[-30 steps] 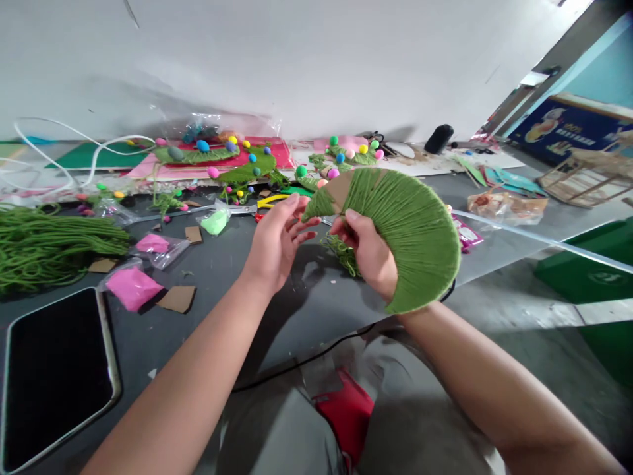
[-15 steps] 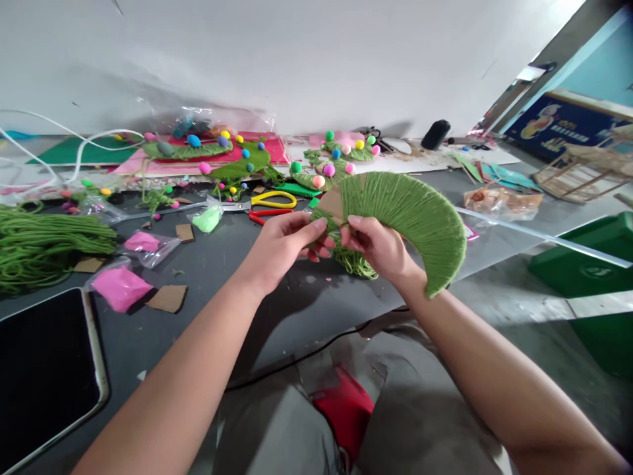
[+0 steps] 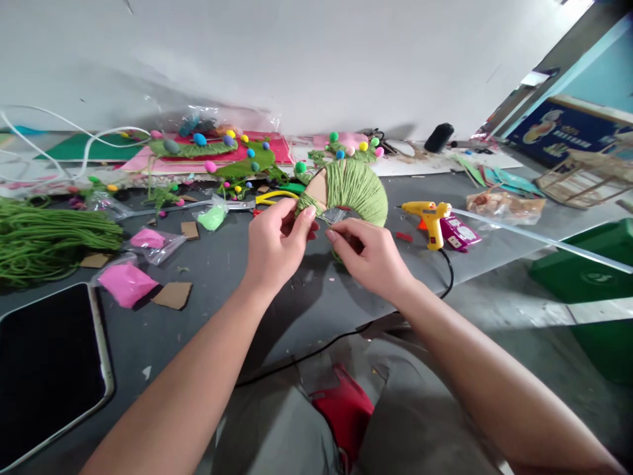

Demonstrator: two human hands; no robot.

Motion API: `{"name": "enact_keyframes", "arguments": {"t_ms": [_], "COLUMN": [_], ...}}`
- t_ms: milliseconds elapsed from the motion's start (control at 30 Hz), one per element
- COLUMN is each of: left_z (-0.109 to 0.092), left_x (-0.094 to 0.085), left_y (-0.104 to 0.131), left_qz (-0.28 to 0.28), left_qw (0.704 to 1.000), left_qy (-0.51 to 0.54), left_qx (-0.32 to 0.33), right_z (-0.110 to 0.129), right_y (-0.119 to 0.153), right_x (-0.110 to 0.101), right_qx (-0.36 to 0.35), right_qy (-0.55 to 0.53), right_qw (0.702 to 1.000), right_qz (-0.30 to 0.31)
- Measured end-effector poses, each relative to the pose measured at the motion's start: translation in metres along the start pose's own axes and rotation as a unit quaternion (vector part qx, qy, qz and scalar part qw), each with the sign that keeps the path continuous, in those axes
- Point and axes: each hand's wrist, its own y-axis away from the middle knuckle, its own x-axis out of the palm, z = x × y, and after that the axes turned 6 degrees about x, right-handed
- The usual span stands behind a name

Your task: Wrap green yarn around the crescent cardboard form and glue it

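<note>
A curved cardboard piece wrapped in green yarn [image 3: 359,188] is held up over the dark table, a patch of bare cardboard [image 3: 316,189] showing near its left end. My left hand [image 3: 279,247] grips that left end between thumb and fingers. Just right of it, my right hand [image 3: 368,254] pinches with thumb and forefinger below the wrapped piece, at what looks like the green yarn strand. Part of the curve lies hidden behind my right hand.
A yellow glue gun [image 3: 430,218] lies right of my hands, its cord curving toward the table edge. Scissors [image 3: 240,205], pink clay bags [image 3: 127,284], a green yarn bundle [image 3: 54,241] and a tablet [image 3: 52,376] are leftward. Pom-pom decorated green pieces [image 3: 247,165] lie behind.
The wrapped piece has turned and shifted left, its curved tip no longer over my right forearm. My right hand has left the piece's edge, and the glue gun has come into view.
</note>
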Motion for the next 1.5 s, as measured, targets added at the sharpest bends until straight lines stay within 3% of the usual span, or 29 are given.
{"name": "enact_keyframes", "arguments": {"t_ms": [200,400,600,700,833,967,1100,1167,1233,1300,1367,1500], "left_z": [-0.007,-0.012,-0.015,-0.014,-0.013,-0.015,-0.016,-0.017,-0.017,-0.018,-0.019,-0.02], "left_x": [-0.006,-0.016,-0.041,-0.048,-0.045,-0.042,-0.04,-0.035,-0.027,-0.018,-0.011,-0.003], "left_y": [-0.001,-0.008,-0.026,-0.031,-0.03,-0.03,-0.029,-0.025,-0.019,-0.013,-0.007,-0.001], "left_qz": [-0.02,-0.082,-0.213,-0.246,-0.23,-0.236,-0.242,-0.218,-0.187,-0.151,-0.111,-0.053], "left_qw": [0.995,0.993,0.964,0.954,0.962,0.957,0.959,0.969,0.977,0.985,0.991,0.997], "left_qy": [-0.086,-0.044,-0.05,-0.041,-0.029,-0.007,0.004,-0.008,-0.013,-0.015,-0.015,-0.017], "left_qx": [0.05,0.075,0.153,0.165,0.147,0.166,0.147,0.121,0.103,0.088,0.073,0.06], "right_z": [0.002,-0.009,-0.042,-0.053,-0.052,-0.043,-0.027,-0.018,-0.008,0.001,0.008,0.012], "right_y": [0.012,0.018,0.007,0.001,0.001,0.006,0.013,0.017,0.02,0.021,0.02,0.011], "right_x": [-0.037,-0.071,-0.09,-0.093,-0.088,-0.1,-0.122,-0.123,-0.115,-0.1,-0.085,-0.067], "right_qx": [0.01,0.06,0.119,0.136,0.123,0.062,-0.031,-0.03,-0.011,0.002,-0.012,-0.086], "right_qy": [0.098,0.162,0.204,0.191,0.072,-0.194,-0.341,-0.33,-0.241,-0.102,-0.015,0.054], "right_qw": [0.995,0.983,0.97,0.972,0.989,0.973,0.938,0.941,0.97,0.994,0.994,0.991], "right_qz": [0.026,0.059,0.062,0.033,-0.029,-0.105,-0.061,-0.063,-0.04,0.04,0.105,0.083]}}
